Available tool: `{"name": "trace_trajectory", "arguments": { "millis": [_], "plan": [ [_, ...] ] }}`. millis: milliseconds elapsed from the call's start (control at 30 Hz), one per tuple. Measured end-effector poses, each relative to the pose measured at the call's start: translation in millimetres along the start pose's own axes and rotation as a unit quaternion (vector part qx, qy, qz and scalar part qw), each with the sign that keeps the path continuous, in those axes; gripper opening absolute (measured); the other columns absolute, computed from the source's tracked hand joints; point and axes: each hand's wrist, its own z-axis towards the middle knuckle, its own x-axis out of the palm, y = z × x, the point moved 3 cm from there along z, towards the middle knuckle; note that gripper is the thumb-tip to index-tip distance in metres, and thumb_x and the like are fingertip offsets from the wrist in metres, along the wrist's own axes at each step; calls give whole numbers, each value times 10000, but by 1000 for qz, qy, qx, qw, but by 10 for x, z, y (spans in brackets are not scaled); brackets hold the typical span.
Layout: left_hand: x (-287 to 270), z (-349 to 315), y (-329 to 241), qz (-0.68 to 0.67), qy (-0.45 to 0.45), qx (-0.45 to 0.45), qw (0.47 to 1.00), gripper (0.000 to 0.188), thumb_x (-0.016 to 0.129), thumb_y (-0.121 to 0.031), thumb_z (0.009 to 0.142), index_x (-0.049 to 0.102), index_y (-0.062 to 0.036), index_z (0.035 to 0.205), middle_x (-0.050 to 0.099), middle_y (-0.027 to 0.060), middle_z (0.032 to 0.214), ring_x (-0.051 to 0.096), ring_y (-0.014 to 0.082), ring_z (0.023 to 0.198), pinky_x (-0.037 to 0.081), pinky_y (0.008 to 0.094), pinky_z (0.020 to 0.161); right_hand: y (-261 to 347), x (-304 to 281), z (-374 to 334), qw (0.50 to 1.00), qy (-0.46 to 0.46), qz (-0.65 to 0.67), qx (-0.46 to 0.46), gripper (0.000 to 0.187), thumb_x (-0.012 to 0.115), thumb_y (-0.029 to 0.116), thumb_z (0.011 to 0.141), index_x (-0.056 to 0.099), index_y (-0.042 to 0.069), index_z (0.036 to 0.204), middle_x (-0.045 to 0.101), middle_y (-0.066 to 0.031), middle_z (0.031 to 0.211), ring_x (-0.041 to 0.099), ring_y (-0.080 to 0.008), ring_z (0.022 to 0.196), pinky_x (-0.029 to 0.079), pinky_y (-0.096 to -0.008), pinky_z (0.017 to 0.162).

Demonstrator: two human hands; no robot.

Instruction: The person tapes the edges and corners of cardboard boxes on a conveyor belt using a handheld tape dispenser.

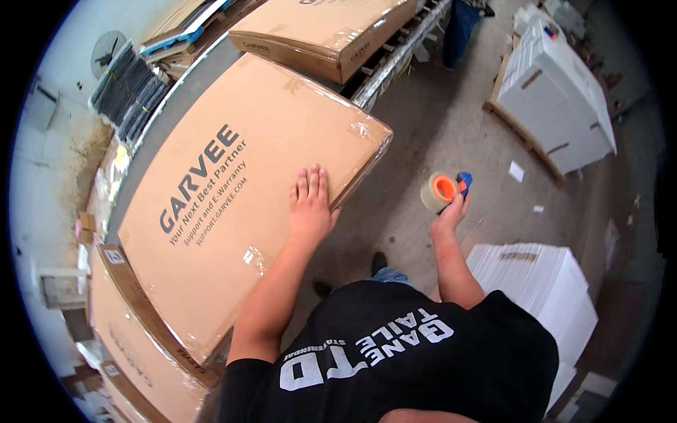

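We see bright, soft light, glare on clear tape (363, 129) by the right edge of the bench (206, 67), shadowed floor (377, 201) beside it, curved, softened outer rims.

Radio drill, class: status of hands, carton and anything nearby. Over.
Left hand on taped cardboard carton. Right hand gripping handheld tape dispenser. Another cardboard carton close beyond.

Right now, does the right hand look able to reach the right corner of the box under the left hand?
Probably yes: nothing visible blocks the right hand from that corner of the cardboard box; the left hand lies elsewhere. However, a tape dispenser fills the right hand, so gripping looks harder.
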Motion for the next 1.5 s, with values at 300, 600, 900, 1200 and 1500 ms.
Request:
{"name": "trace_trajectory", "arguments": {
  "millis": [300, 600, 900, 1200, 1500],
  "plan": [
    [-65, 84, -7, 4, -2, 21, 1000, 977, 744, -428, 798, 262, -30, 1550, 267, 141, 1619, 236, 357, 1496, 220, 500, 1196, -1370, -2148, 666, 718, -42, -690, 79, 401, 648, 213, 764, 706, 101, 1144, 700, -155, 988, 665, -313, 964, 509, -444, 901],
    [-35, 94, -69, -24, -10, 50, 998, 946, 712, -433, 829, 264, -17, 1552, 252, 160, 1626, 229, 376, 1497, 224, 510, 1197, -661, -127, 1149, 325, 438, -808, 224, 298, 597, 269, 788, 731, 121, 1010, 692, -163, 1061, 653, -313, 926, 505, -474, 830],
    [-4, 65, 34, -38, -21, 57, 997, 932, 703, -422, 831, 270, -11, 1547, 257, 152, 1625, 238, 380, 1493, 218, 523, 1201, -179, 385, -114, 771, -376, -507, 86, 605, 638, 279, 842, 475, 223, 1422, 303, -72, 1586, 480, -389, 1261, 455, -499, 1011],
    [157, 55, 80, -53, -41, 75, 995, 909, 706, -374, 831, 276, -19, 1549, 252, 136, 1633, 221, 385, 1500, 207, 539, 1201, -570, 1051, -598, 787, -396, -471, 44, 491, 647, 286, 823, 513, 199, 1287, 489, -120, 1368, 563, -378, 1147, 472, -505, 957],
    [157, 141, 82, -48, -57, 54, 996, 892, 713, -352, 815, 305, -32, 1541, 266, 132, 1628, 237, 375, 1496, 200, 535, 1205, -643, 1813, -846, 798, -336, -497, 63, 581, 649, 263, 829, 505, 259, 1393, 373, -16, 1505, 508, -391, 1207, 508, -528, 939]
  ]
}}
